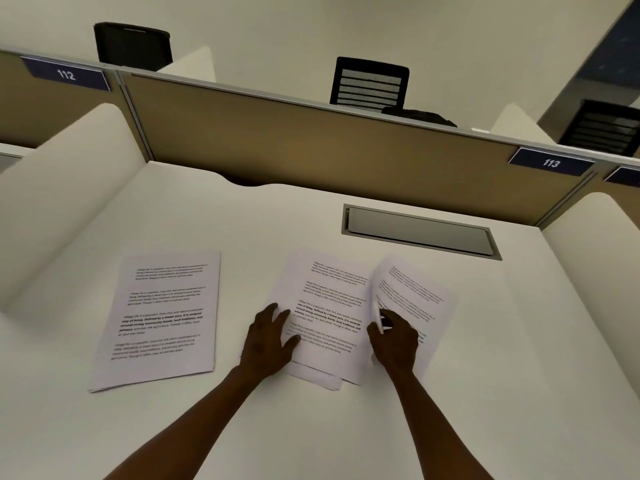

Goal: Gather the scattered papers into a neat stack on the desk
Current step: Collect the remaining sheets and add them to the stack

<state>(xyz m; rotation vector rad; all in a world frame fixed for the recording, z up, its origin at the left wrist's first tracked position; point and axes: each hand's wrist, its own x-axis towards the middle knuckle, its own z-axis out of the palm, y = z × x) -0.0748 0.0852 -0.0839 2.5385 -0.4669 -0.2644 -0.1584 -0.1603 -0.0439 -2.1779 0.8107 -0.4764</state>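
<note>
**Two hands on the middle pile, one sheet curling up**

On the white desk (346,427) the landmark is the grey cable hatch (420,232), a shallow rectangular lid set into the surface near the tan partition panel (294,140).

Just in front of the hatch, toward the person, lies a loose pile of printed papers (329,306), its sheets fanned and out of line, with lower corners poking out at the near edge. The left hand (268,341) rests flat on the pile's left edge, fingers spread and pressing down, gripping nothing. The right hand (393,341) sits on the pile's right side with thumb and fingers pinched on the left edge of a curled sheet (412,292), which bows up off the pile and lies directly in front of the hatch.

Well to the left of the hatch, apart from both hands, lies a second, squarer stack of printed sheets (161,317), flat on the desk with several edges showing along its near side.

Beyond the hatch, on top of the partition, a blue number plate (551,162) reads 113; a second plate (67,75) far to the left reads 112. Behind the partition stand black mesh-backed office chairs (370,85).
</note>
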